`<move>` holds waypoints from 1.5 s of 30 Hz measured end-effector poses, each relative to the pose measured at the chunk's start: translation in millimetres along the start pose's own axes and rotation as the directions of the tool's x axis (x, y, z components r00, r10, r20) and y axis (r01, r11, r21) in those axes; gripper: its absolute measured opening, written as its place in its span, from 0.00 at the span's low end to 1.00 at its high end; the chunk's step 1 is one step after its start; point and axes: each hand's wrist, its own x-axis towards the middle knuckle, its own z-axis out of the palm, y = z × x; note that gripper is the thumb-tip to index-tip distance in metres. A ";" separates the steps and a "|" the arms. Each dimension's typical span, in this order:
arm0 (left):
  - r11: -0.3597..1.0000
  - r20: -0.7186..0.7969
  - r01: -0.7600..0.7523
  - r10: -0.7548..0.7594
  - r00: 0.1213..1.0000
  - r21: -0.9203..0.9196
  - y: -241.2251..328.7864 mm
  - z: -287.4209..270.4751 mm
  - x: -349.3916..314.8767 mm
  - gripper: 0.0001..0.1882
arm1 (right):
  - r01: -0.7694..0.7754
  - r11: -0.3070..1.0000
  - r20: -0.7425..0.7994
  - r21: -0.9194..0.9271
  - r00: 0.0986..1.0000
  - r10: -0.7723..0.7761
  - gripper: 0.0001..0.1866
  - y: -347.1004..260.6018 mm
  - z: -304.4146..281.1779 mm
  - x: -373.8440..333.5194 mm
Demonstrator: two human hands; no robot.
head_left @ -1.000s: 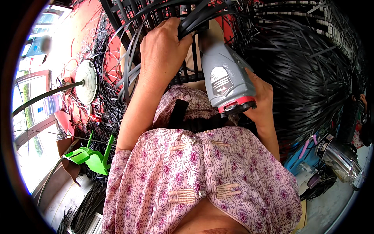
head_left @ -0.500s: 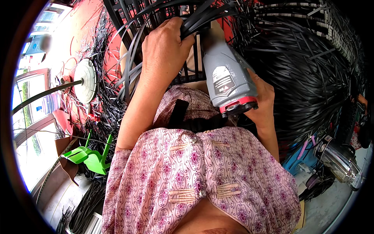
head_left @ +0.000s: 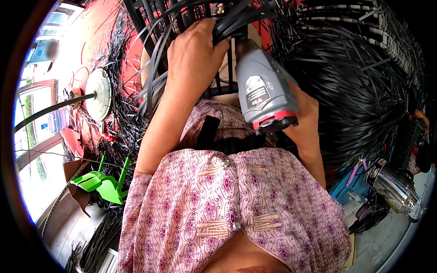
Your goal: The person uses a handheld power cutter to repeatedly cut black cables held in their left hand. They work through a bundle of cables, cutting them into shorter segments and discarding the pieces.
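Note:
A bundle of flat black plastic strips is gripped in my left hand, with thumb and fingers closed round it. The loose ends fan out to both sides. My right hand is wrapped round the far side of a grey handheld power tool with a red and black end. This end points back toward me, and the blurred front of the tool is close by the strips. Behind my left hand stands a black slatted frame. What the tool's tip touches cannot be made out.
A great heap of black strips fills the right side. At left are a round pale fan base with a dark pole and a green dustpan. A shiny metal kettle stands at lower right. More strips litter the red floor.
The tool in my right hand has shifted slightly left and tilted a little. My left hand has stayed almost in place on the strips.

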 end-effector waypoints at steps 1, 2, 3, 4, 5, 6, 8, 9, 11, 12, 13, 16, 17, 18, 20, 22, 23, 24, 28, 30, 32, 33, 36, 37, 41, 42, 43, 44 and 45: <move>0.999 -0.032 -0.027 0.027 0.999 -0.017 -1.0 1.0 1.2 0.15 | -0.006 1.000 0.009 0.011 1.000 0.006 0.30 -0.5 0.3 0.6; 0.998 -0.070 -0.057 0.055 0.996 -0.032 -2.7 1.8 5.0 0.16 | -0.012 1.000 -0.007 0.020 1.000 0.012 0.30 2.6 1.4 -0.3; 0.995 -0.108 -0.089 0.084 0.991 -0.046 -3.7 1.9 7.2 0.17 | -0.018 0.999 -0.024 0.029 1.000 0.019 0.30 8.4 3.6 -4.2; 0.996 -0.106 -0.068 0.061 0.992 -0.060 -1.8 1.7 6.7 0.17 | -0.025 0.999 -0.041 0.039 0.999 0.027 0.30 11.7 3.5 -5.7; 0.995 -0.104 -0.073 0.066 0.992 -0.062 -1.7 1.6 6.2 0.17 | -0.073 0.990 -0.052 0.122 0.995 0.080 0.28 10.2 0.0 -8.1; 0.995 -0.101 -0.078 0.071 0.992 -0.064 -2.3 0.9 5.9 0.17 | -0.120 0.971 -0.058 0.206 0.989 0.134 0.26 6.5 -4.3 -13.0; 0.995 -0.045 -0.053 0.050 0.998 -0.079 -1.6 -2.6 5.0 0.14 | -0.090 0.980 -0.170 0.177 0.978 0.121 0.23 5.5 -10.6 -19.0; 0.994 -0.052 -0.048 0.043 0.998 -0.098 -1.5 -3.2 5.0 0.13 | -0.056 0.996 -0.144 0.073 0.987 0.066 0.23 8.5 -21.3 -21.7; 0.989 -0.054 -0.048 0.041 0.998 -0.138 -0.6 -5.2 2.7 0.13 | -0.302 0.916 -0.281 0.264 0.885 0.372 0.21 14.5 -36.6 -28.2; 0.989 -0.068 -0.051 0.042 0.997 -0.138 0.7 -7.3 1.4 0.13 | -0.394 0.849 -0.310 0.352 0.807 0.502 0.20 15.5 -46.1 -28.9; 0.993 -0.056 -0.015 0.009 0.998 -0.115 -0.3 -7.8 0.7 0.13 | -0.480 0.784 -0.297 0.393 0.741 0.602 0.19 10.3 -63.2 -23.4; 0.982 -0.089 -0.052 0.037 0.995 -0.182 -7.8 -11.0 -2.5 0.14 | -0.405 0.785 -0.411 0.469 0.687 0.599 0.15 15.1 -107.3 -14.6; 0.977 -0.094 -0.065 0.047 0.994 -0.201 -10.9 -11.3 -2.7 0.14 | -0.387 0.788 -0.428 0.479 0.681 0.595 0.16 26.3 -126.0 -15.1; 0.973 -0.098 -0.072 0.051 0.994 -0.219 -13.5 -13.6 -4.3 0.14 | -0.404 0.806 -0.420 0.433 0.701 0.577 0.17 40.1 -143.7 -16.4; 0.975 -0.147 -0.061 0.030 0.989 -0.213 -17.9 -22.6 -7.9 0.14 | -0.451 0.838 -0.421 0.307 0.725 0.544 0.20 64.1 -173.4 -21.0; 0.976 -0.127 0.017 -0.045 0.991 -0.215 -19.5 -31.1 -7.8 0.15 | -0.572 0.794 -0.409 0.208 0.686 0.602 0.19 89.2 -202.8 -27.6; 0.962 -0.155 0.030 -0.075 0.985 -0.271 -22.5 -38.4 -11.0 0.15 | -0.612 0.760 -0.394 0.220 0.657 0.643 0.18 102.4 -211.5 -27.6; 0.941 -0.181 0.038 -0.104 0.978 -0.337 -23.0 -47.8 -15.8 0.15 | -0.654 0.730 -0.383 0.200 0.634 0.672 0.17 124.0 -224.5 -32.1; 0.869 -0.160 0.138 -0.239 0.958 -0.474 -38.6 -70.3 -22.1 0.14 | -0.759 0.595 -0.286 0.264 0.527 0.800 0.15 157.0 -241.4 -16.5; 0.861 -0.143 0.140 -0.237 0.961 -0.489 -46.5 -77.0 -24.3 0.14 | -0.722 0.605 -0.239 0.336 0.556 0.796 0.16 168.4 -232.9 -4.7; 0.808 -0.109 0.148 -0.253 0.961 -0.570 -50.6 -80.6 -25.9 0.13 | -0.741 0.614 -0.213 0.272 0.576 0.789 0.22 202.0 -230.5 -6.3; 0.793 -0.095 0.167 -0.271 0.958 -0.586 -53.0 -82.9 -28.3 0.13 | -0.834 0.537 -0.232 0.126 0.501 0.834 0.25 198.9 -220.0 -0.2; 0.757 -0.084 0.197 -0.315 0.945 -0.623 -57.8 -90.0 -35.2 0.14 | -0.801 0.599 -0.455 -0.001 0.534 0.712 0.31 200.5 -185.6 -0.6; 0.746 -0.100 0.181 -0.315 0.944 -0.641 -59.1 -92.1 -36.4 0.13 | -0.782 0.598 -0.529 -0.176 0.588 0.612 0.33 204.5 -183.0 -2.7; 0.715 -0.119 0.133 -0.290 0.950 -0.687 -64.3 -96.3 -42.2 0.13 | -0.670 0.301 -0.634 -0.678 0.741 0.220 0.37 106.5 -134.0 17.6; 0.719 -0.108 0.147 -0.295 0.949 -0.679 -64.7 -92.8 -43.5 0.13 | -0.602 0.531 -0.623 -0.596 0.764 0.169 0.33 89.6 -116.2 28.2; 0.723 -0.095 0.158 -0.295 0.951 -0.673 -64.9 -87.9 -41.7 0.13 | -0.495 0.724 -0.624 -0.480 0.773 0.115 0.30 81.1 -95.8 40.9; 0.742 -0.073 0.195 -0.311 0.948 -0.642 -60.1 -89.2 -39.2 0.13 | -0.412 0.881 -0.533 -0.234 0.812 0.238 0.27 76.2 -69.8 53.9; 0.760 -0.075 0.165 -0.270 0.960 -0.629 -65.4 -85.3 -38.4 0.13 | -0.331 0.943 -0.411 0.049 0.853 0.321 0.25 77.8 -44.7 65.4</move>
